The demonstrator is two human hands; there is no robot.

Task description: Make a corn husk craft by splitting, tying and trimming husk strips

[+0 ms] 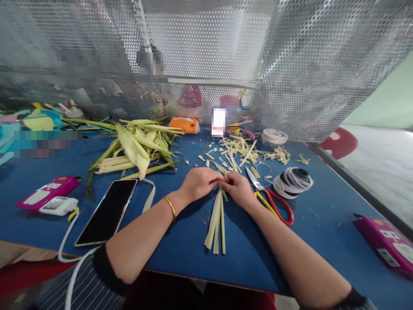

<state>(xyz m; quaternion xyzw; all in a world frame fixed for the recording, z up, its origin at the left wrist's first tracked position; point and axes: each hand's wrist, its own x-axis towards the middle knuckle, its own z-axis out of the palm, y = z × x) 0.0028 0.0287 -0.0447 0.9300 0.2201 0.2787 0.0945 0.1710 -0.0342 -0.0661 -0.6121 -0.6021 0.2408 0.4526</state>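
Both my hands meet over the middle of the blue table [187, 241]. My left hand [201, 183] and my right hand [237, 186] pinch the top end of a small bundle of pale corn husk strips [215, 224]. The strips fan out below my fingers toward the table's front edge. My fingertips hide the pinched end, so I cannot make out whether thread is around it. Right of my right hand lie scissors [269, 196] with red and yellow handles, blades apart. A spool of white thread [292, 183] stands beside them.
A heap of corn husks [138, 146] lies at the back left, husk scraps [240, 150] at the back middle. A black-screened phone [108, 211], magenta devices [50, 191] [385, 241], an orange packet [183, 125] and a tape roll [274, 137] surround the work. A perforated screen [206, 38] rises behind.
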